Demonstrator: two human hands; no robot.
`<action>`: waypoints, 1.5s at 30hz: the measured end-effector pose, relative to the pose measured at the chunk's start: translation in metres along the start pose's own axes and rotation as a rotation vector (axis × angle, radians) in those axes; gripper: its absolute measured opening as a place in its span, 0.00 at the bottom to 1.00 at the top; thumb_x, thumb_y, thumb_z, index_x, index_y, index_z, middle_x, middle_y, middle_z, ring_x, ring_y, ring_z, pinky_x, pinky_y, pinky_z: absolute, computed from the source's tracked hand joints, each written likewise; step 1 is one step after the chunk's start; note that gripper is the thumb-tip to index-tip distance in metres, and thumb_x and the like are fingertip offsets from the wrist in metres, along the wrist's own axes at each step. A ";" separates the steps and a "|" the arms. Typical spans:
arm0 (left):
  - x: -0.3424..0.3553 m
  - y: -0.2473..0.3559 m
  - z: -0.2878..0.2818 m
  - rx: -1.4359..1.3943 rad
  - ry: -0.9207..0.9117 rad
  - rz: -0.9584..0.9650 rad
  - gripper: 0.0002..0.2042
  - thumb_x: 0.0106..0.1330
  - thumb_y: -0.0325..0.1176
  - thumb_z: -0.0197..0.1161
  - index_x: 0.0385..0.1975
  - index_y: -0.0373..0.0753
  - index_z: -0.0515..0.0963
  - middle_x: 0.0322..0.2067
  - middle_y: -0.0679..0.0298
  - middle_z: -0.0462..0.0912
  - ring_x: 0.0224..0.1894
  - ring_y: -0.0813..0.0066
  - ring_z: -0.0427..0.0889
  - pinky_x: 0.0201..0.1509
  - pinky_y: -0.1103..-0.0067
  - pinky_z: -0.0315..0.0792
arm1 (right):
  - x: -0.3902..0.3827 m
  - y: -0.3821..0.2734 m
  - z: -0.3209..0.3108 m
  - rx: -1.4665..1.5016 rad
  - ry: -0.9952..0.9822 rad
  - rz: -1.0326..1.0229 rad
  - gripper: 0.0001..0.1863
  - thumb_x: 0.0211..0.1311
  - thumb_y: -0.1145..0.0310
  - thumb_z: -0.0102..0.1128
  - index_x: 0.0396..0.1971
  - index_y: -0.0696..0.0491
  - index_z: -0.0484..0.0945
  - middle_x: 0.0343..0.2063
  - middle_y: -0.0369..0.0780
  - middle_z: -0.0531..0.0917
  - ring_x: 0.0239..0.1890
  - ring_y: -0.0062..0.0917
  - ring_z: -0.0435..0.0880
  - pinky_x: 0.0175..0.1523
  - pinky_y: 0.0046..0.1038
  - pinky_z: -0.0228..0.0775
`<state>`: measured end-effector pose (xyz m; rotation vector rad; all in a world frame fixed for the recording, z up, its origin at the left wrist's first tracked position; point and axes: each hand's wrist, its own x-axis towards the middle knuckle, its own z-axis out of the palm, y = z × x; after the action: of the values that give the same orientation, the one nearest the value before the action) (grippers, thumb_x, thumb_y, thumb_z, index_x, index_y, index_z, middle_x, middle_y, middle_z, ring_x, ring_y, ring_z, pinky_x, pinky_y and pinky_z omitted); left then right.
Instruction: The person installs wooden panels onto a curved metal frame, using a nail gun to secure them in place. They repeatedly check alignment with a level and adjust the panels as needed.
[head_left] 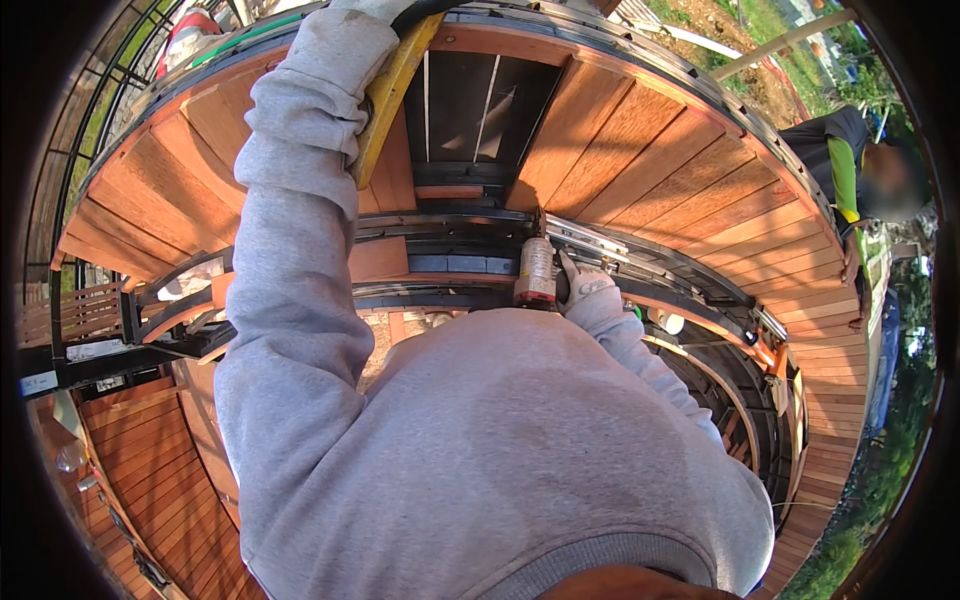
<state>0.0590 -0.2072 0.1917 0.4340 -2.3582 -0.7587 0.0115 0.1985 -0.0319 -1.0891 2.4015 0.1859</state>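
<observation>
My left hand [365, 12] is gloved and reaches the top edge of the curved wooden structure [630, 135], beside a long yellow bar [405, 90] and a black curved piece. Its fingers are mostly out of sight, so their grip is unclear. My right hand [582, 282], in a pale glove, is closed on a power tool [537, 265] with a silvery body and a red band, standing at the inner frame's middle. Wooden slats [170, 190] fan out on both sides of a dark gap [480, 105] with black metal rails.
At the right, another person [830, 150] in dark and bright green clothing leans by the outer rim. Metal railings [90, 100] line the upper left. More slatted decking [150, 460] lies at the lower left. A silver clamp or bar [770, 322] sits on the inner frame.
</observation>
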 end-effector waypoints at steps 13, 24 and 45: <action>0.006 -0.004 0.001 0.100 0.006 -0.024 0.44 0.54 0.64 0.71 0.60 0.31 0.75 0.56 0.42 0.79 0.62 0.51 0.75 0.65 0.66 0.68 | -0.014 -0.030 -0.011 -0.114 0.014 -0.084 0.50 0.58 0.45 0.66 0.75 0.50 0.53 0.53 0.46 0.82 0.57 0.36 0.81 0.64 0.36 0.69; -0.009 0.015 -0.009 -0.288 -0.071 0.093 0.33 0.58 0.46 0.76 0.59 0.32 0.76 0.51 0.52 0.83 0.53 0.65 0.82 0.58 0.74 0.72 | 0.012 -0.016 0.005 0.005 0.008 -0.044 0.51 0.56 0.44 0.65 0.75 0.50 0.53 0.52 0.46 0.81 0.58 0.37 0.80 0.68 0.41 0.64; 0.008 -0.004 -0.002 -0.066 0.062 0.211 0.33 0.56 0.48 0.77 0.59 0.38 0.77 0.49 0.52 0.84 0.53 0.60 0.81 0.56 0.69 0.73 | 0.007 -0.012 0.002 -0.038 0.037 -0.113 0.50 0.54 0.45 0.67 0.73 0.49 0.56 0.52 0.51 0.82 0.55 0.45 0.81 0.60 0.39 0.73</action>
<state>0.0547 -0.2147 0.1942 0.1737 -2.2701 -0.7108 0.0167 0.1865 -0.0359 -1.2521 2.3688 0.1747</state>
